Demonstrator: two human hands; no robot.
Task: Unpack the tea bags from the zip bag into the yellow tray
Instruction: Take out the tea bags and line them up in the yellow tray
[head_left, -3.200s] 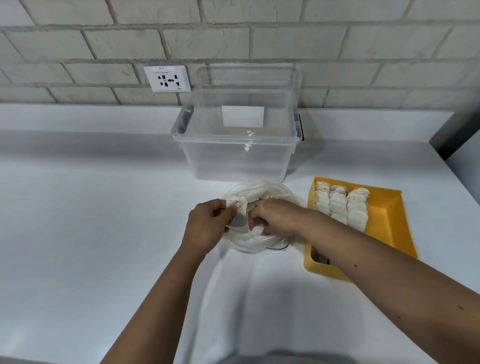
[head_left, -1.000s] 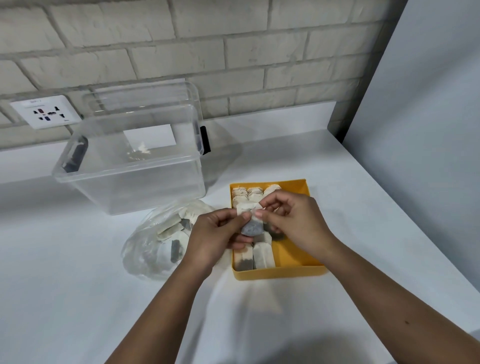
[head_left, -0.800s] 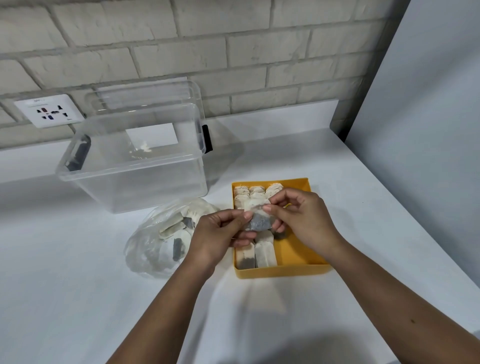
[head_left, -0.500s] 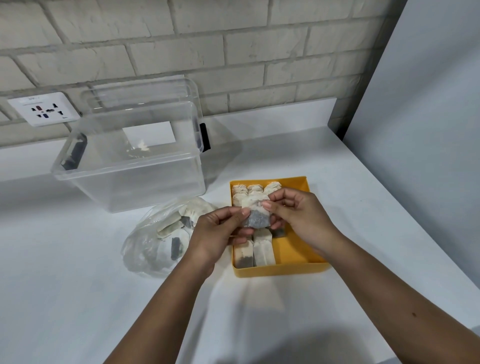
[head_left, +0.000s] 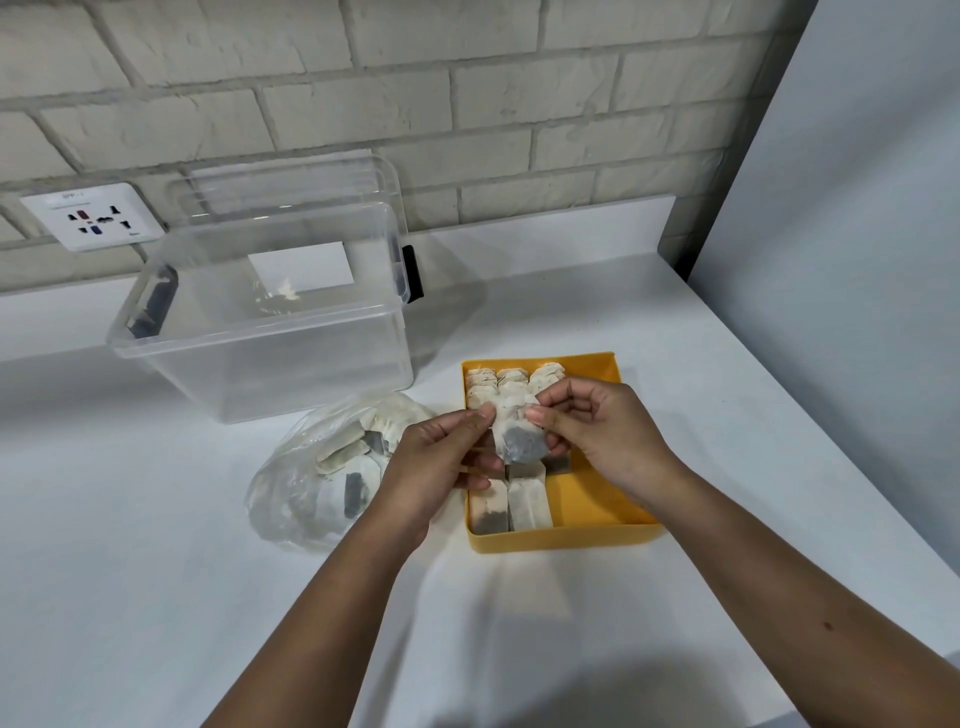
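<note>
Tea bag is pinched at its top edge between left hand thumb and fingers on one side and right hand thumb and forefinger on the other, hanging over the yellow tray. Packed tea bags lie below the fingertips. Zip bag sits just left of the left fingers.

Both bare forearms reached forward from the lower edge and drew together toward the middle. The left hand pinched the upper left edge of a tea bag between thumb and forefinger, its other fingers curled beneath. The right hand pinched the bag's upper right edge the same way, its remaining fingers loosely curled above. The thumbs sat close together.
</note>
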